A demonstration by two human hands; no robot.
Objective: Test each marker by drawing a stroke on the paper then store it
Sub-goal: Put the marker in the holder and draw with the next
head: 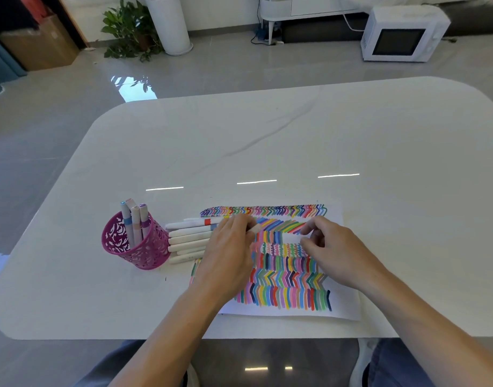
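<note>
My left hand [228,247] grips a marker [255,228], fingers curled round its barrel so that only a pale end pokes out past the knuckles, over the upper part of the paper [348,308]. My right hand [333,248] sits just beside that end. Its thumb and forefinger are bent towards each other but apart, and I see nothing between them. Whether either hand touches the sheet, I cannot tell. The paper lies flat near the front edge of the table [267,135] and is covered in rows of coloured strokes, with a bare patch under my right fingers. At the paper's left edge, partly under my left hand, a row of loose markers [188,239] lies side by side on the table, white barrels pointing left. Just left of them stands a pink mesh cup [145,255], upright, holding four markers [135,222] with their capped ends up.
</note>
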